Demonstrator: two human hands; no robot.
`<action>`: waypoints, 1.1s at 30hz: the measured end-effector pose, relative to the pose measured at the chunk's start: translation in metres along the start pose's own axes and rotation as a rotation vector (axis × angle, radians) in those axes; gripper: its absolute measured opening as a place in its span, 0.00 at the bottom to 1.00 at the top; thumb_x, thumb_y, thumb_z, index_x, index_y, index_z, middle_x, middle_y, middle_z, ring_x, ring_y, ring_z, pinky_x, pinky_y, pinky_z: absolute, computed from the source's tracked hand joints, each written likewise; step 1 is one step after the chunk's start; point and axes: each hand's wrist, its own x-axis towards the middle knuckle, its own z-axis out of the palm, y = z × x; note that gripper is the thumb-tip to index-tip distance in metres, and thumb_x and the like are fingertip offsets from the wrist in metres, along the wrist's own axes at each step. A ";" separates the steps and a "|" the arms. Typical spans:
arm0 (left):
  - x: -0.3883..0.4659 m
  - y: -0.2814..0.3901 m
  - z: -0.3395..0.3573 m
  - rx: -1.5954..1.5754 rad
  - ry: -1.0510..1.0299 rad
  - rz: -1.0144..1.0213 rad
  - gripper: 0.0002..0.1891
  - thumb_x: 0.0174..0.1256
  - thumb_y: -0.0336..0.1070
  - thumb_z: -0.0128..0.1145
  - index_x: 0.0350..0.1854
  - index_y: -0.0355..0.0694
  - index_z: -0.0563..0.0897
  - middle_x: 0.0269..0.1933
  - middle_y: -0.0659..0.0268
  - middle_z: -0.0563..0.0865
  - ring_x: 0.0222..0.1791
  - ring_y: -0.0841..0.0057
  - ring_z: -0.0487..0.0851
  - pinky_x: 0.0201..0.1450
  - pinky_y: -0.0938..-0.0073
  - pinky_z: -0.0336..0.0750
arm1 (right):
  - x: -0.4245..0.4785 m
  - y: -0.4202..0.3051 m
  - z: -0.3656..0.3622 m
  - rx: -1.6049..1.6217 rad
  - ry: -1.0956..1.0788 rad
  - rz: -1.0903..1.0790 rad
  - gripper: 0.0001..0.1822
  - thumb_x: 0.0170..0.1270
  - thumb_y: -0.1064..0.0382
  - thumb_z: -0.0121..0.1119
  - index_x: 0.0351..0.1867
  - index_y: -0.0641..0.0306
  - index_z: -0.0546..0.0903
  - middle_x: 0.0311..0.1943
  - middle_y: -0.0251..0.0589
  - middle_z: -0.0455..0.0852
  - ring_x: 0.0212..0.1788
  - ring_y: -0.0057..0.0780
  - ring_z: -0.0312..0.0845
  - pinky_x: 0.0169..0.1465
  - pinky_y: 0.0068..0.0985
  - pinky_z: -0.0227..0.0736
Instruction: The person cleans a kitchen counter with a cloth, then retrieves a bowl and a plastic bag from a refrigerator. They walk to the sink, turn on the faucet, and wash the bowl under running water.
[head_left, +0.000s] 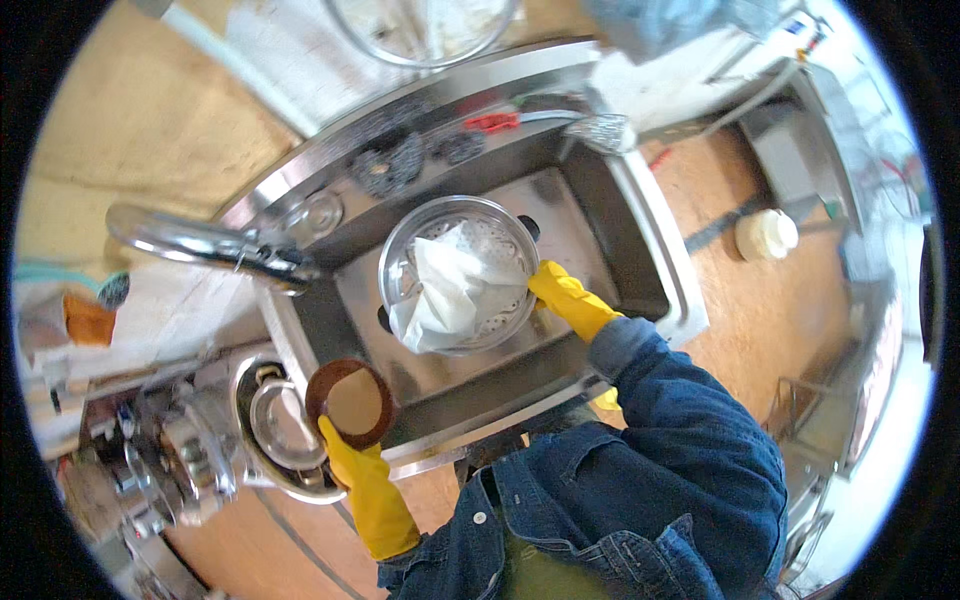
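My left hand (351, 461), in a yellow rubber glove, grips the rim of a round brown bowl (316, 382) over the sink's near left corner. My right hand (559, 289), gloved in yellow too, holds the right rim of a round metal steamer pot (390, 247) with dark side handles, inside the stainless-steel sink (637, 289). A crumpled white cloth or paper (446, 289) lies over the perforated surface (495, 247) in the pot and hangs over its near left rim. The fingers under both rims are partly hidden.
A chrome faucet (202, 244) reaches in from the left. Dark scouring pads (390, 165), a red-handled brush (491, 122) and a steel scourer (600, 133) line the sink's far ledge. Left of the sink stands an oval basin (244, 390) with a metal bowl (281, 424). A white plastic container (765, 234) stands at the right.
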 end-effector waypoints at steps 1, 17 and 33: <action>0.002 0.001 -0.006 0.022 -0.033 -0.001 0.34 0.63 0.58 0.57 0.67 0.46 0.67 0.65 0.56 0.70 0.61 0.56 0.73 0.51 0.59 0.80 | -0.036 -0.021 -0.034 -0.062 0.042 -0.006 0.14 0.57 0.61 0.57 0.41 0.69 0.80 0.27 0.50 0.83 0.27 0.38 0.82 0.29 0.34 0.76; -0.024 0.002 0.043 0.111 -0.356 -0.089 0.34 0.63 0.52 0.60 0.67 0.40 0.66 0.64 0.53 0.71 0.60 0.54 0.73 0.55 0.57 0.78 | -0.275 0.103 -0.180 0.807 0.667 0.207 0.03 0.50 0.72 0.54 0.27 0.66 0.78 0.15 0.39 0.73 0.12 0.26 0.67 0.14 0.26 0.57; -0.003 -0.004 0.005 0.375 -0.465 0.108 0.28 0.69 0.48 0.52 0.65 0.37 0.67 0.64 0.59 0.73 0.61 0.61 0.73 0.60 0.62 0.73 | -0.178 0.409 0.039 0.895 0.806 0.064 0.24 0.67 0.43 0.52 0.38 0.65 0.80 0.31 0.42 0.84 0.32 0.34 0.80 0.37 0.32 0.76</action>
